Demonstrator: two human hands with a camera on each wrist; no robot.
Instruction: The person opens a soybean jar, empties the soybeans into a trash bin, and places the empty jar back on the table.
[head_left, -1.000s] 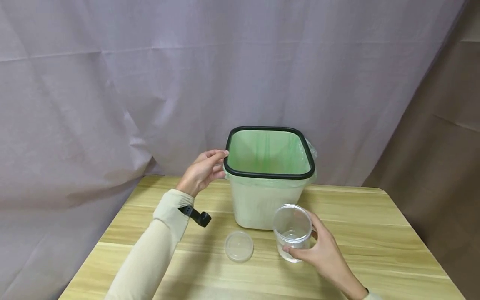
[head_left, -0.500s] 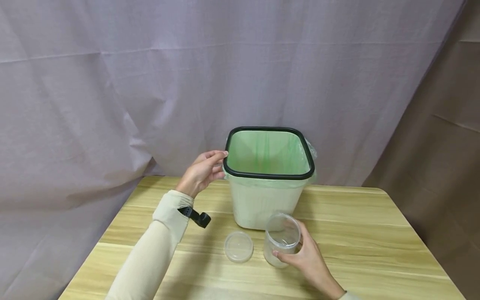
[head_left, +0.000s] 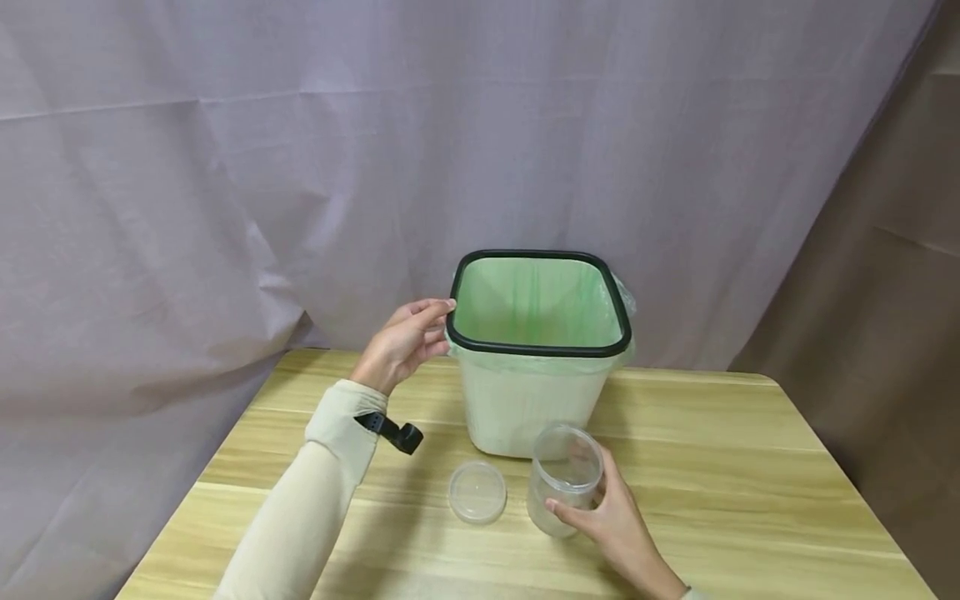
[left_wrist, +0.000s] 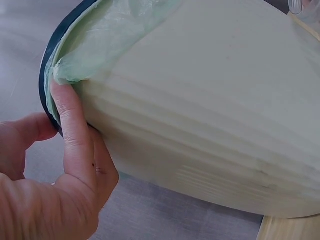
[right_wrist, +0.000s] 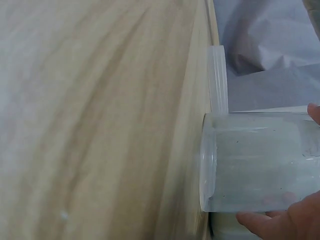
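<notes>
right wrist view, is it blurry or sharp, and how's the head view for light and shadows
Right wrist view: the table close to the lens is a soft blur, while the clear jar is sharper. Head view: sharp and evenly lit, only soft shadows beside the bin and under the left hand; no strong glare.

Staged recording setup, not a lived-in room: grey cloth backdrop (head_left: 225,167) hung behind a small wooden surface (head_left: 750,467).
</notes>
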